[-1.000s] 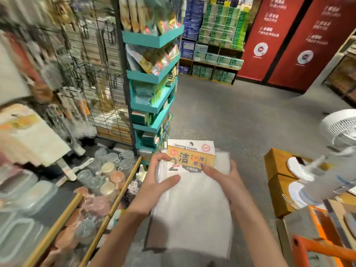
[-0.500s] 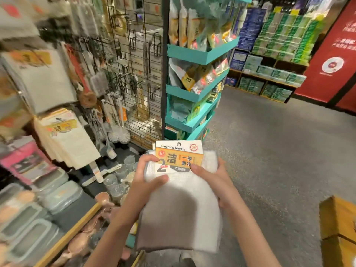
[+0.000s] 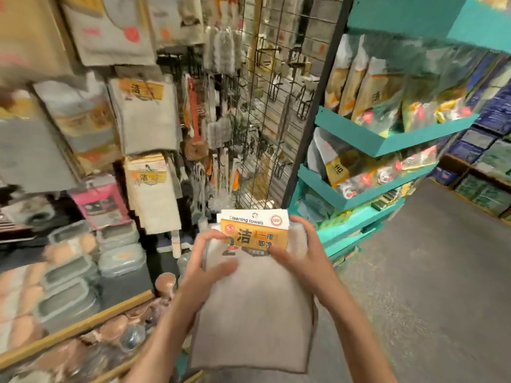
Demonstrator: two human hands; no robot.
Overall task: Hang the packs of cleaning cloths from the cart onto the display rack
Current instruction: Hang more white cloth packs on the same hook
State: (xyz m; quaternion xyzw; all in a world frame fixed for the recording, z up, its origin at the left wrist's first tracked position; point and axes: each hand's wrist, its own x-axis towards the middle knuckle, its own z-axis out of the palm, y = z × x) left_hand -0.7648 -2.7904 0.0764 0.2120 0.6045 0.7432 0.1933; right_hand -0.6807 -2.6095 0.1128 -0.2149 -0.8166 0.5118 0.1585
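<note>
While both hands (image 3: pixel 210 261) (image 3: pixel 300 252) gripped cloth pack (image 3: pixel 253 305) at 6 o'clock, L+R thumbs over front, pack not yet hung; like packs (image 3: pixel 150 189) already on display rack (image 3: pixel 265 111) at 10 o'clock. Cart out of view; remaining stock unknown.

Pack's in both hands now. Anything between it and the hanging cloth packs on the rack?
Nothing visible blocks it. The cleaning towel pack is held by the left hand and right hand in open air, below and right of the hung cloth packs. The hook itself can't be made out.

Two bare forearms, no sleeves in view; left grip (image 3: pixel 206 268) and right grip (image 3: pixel 300 259) ungloved.
</note>
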